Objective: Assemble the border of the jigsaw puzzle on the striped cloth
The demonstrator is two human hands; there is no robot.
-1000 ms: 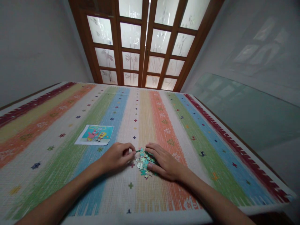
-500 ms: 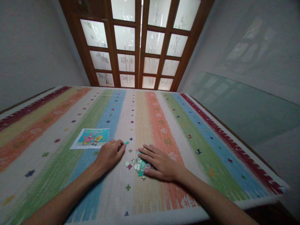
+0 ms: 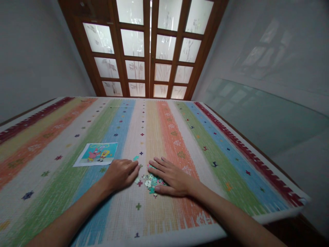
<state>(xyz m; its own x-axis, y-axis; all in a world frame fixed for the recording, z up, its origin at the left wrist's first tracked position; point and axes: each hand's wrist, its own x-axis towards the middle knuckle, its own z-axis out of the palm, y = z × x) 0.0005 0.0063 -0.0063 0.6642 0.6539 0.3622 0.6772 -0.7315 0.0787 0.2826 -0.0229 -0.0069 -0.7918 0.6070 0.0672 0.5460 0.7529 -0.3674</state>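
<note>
A loose heap of small jigsaw puzzle pieces (image 3: 151,180), mostly teal and pale with some pink, lies on the striped cloth. My right hand (image 3: 172,178) rests flat over the right side of this heap, fingers spread, hiding part of it. To the left, my left hand (image 3: 123,174) is curled with index finger and thumb close together; whatever may be between them is hidden. Just beyond its fingertips a teal puzzle piece (image 3: 136,158) lies apart from the heap. A printed cartoon picture (image 3: 96,154) with pink and yellow figures lies flat past my left hand.
The striped tablecloth (image 3: 177,214) covers a wide table and bears small woven motifs. Its near edge runs below my forearms. Wooden doors with frosted panes (image 3: 136,70) stand beyond the far edge. A glass panel (image 3: 257,113) leans along the right wall.
My left hand has let go of the teal piece and drawn back slightly towards me. My right hand stays spread on the heap. The view has shifted slightly.
</note>
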